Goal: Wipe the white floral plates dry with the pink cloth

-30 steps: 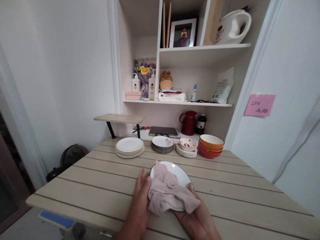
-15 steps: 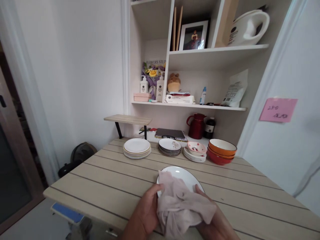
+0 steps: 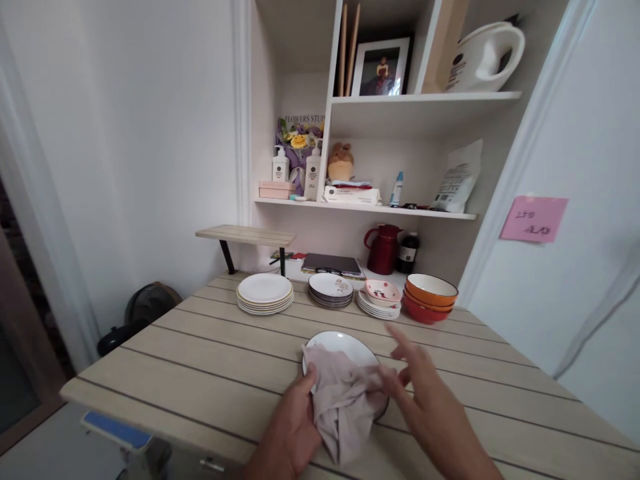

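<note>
My left hand [image 3: 296,420] grips the near left rim of a white plate [image 3: 350,343] with a dark edge, its thumb on top. A crumpled pale pink cloth [image 3: 343,400] covers much of the plate and hangs over its near side. To the right of the plate is my right hand [image 3: 417,383], fingers spread and slightly blurred. Its thumb side reaches the right edge of the cloth; whether it touches is hard to tell. The plate's near side is hidden under the cloth.
Behind the plate stand a stack of white plates [image 3: 264,290], dark-rimmed plates [image 3: 330,287], small plates [image 3: 379,309] with a pink bowl [image 3: 383,292] on top, and orange and red bowls [image 3: 430,298]. A red jug [image 3: 384,250] and a dark bottle [image 3: 409,253] are farther back.
My right hand has let go of the plate's right side and opened, moving up and away from the rim. The left hand keeps its grip. The view has shifted slightly.
</note>
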The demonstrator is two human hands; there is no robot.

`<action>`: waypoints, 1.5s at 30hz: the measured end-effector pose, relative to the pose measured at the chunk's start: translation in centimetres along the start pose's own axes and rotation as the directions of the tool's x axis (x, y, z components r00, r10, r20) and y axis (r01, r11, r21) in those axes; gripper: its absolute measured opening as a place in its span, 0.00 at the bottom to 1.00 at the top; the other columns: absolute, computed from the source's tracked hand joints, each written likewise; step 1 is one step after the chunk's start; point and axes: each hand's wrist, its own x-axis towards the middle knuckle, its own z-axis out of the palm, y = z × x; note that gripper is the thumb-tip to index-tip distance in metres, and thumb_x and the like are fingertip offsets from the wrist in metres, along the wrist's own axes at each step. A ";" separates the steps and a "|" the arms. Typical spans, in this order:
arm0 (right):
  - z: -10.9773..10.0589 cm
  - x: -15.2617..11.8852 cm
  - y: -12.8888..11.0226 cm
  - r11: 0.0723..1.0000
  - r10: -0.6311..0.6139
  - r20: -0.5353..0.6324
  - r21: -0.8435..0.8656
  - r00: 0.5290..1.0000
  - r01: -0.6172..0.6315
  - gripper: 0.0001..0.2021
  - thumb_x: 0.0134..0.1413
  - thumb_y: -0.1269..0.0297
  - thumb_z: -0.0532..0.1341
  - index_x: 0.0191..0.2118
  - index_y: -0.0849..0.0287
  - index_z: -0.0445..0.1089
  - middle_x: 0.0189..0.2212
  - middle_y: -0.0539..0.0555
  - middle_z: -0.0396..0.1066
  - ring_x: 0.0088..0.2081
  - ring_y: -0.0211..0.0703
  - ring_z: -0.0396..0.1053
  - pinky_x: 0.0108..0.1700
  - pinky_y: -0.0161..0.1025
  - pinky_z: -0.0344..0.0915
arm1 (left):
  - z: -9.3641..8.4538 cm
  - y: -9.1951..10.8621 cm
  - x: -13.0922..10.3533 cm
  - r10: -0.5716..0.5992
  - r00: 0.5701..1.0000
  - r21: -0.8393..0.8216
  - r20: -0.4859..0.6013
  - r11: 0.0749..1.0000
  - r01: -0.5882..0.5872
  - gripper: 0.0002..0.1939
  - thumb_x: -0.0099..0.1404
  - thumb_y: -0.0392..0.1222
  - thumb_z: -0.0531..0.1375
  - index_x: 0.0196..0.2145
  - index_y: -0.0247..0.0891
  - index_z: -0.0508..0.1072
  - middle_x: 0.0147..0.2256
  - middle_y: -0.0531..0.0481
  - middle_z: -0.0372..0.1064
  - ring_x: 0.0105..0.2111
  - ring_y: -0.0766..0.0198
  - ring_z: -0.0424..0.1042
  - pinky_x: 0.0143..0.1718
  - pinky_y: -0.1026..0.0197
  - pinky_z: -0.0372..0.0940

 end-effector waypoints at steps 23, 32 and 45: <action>3.1 1.3 0.1 0.862 -0.111 0.451 -0.399 0.886 0.311 0.16 0.52 0.69 0.54 0.41 0.47 0.76 0.38 0.54 0.69 0.35 0.41 0.65 0.34 0.35 0.53 | 0.4 -0.8 -0.2 0.110 0.989 0.008 0.094 0.994 -0.112 0.20 0.65 0.46 0.56 0.52 0.34 0.70 0.49 0.39 0.70 0.50 0.51 0.68 0.54 0.49 0.59; 7.2 5.1 -1.2 0.872 -0.234 0.441 -0.298 0.866 0.387 0.19 0.54 0.72 0.52 0.44 0.44 0.75 0.42 0.51 0.69 0.43 0.42 0.66 0.41 0.35 0.56 | -0.7 -0.8 0.7 0.187 0.980 0.017 0.071 0.982 -0.189 0.23 0.65 0.46 0.57 0.57 0.41 0.65 0.51 0.42 0.69 0.49 0.54 0.70 0.52 0.50 0.61; 3.5 2.4 -0.4 0.896 -0.235 0.656 -0.139 0.717 0.421 0.17 0.56 0.58 0.55 0.50 0.48 0.69 0.44 0.53 0.66 0.43 0.44 0.64 0.46 0.38 0.57 | 0.4 -1.4 0.3 0.194 0.977 -0.029 0.089 0.981 -0.192 0.21 0.65 0.46 0.57 0.54 0.39 0.67 0.51 0.40 0.69 0.48 0.54 0.70 0.51 0.50 0.62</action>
